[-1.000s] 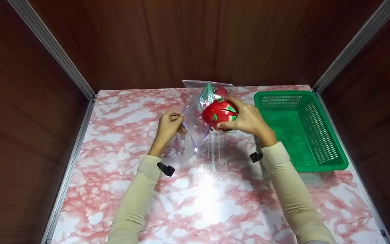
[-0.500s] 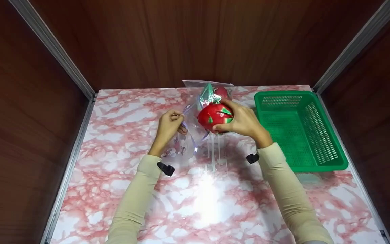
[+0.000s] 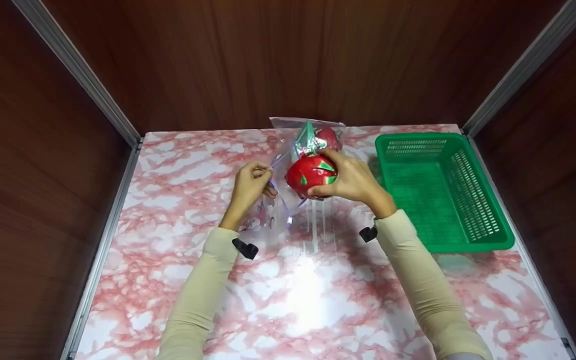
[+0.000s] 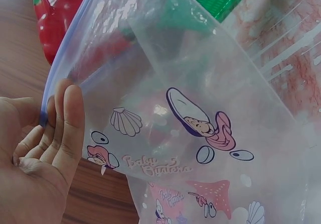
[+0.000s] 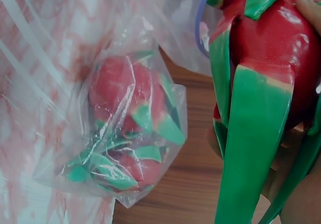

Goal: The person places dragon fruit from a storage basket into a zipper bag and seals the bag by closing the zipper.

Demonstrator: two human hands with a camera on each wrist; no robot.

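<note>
My left hand (image 3: 250, 185) pinches the purple zip edge of a clear plastic zip bag (image 4: 150, 83) printed with shells and pink figures. In my right hand (image 3: 355, 182) is a glossy red dragon fruit (image 3: 304, 175) with green scales, thumb in front and fingers over the far side. It is held close to the bag's purple edge, which it partly hides in the head view. Behind it, clear plastic covers two more dragon fruits (image 5: 128, 91); whether this plastic belongs to the same bag I cannot tell.
A green perforated basket (image 3: 488, 246) stands on the right of the pink-and-white marbled table (image 3: 168, 290). Dark wood-look panels (image 3: 248, 60) with metal rails (image 3: 103, 112) close off the back and sides.
My right hand has moved a little left and slightly down with the dragon fruit, closer to the bag's purple edge. The left hand has stayed in place, still pinching the bag.
</note>
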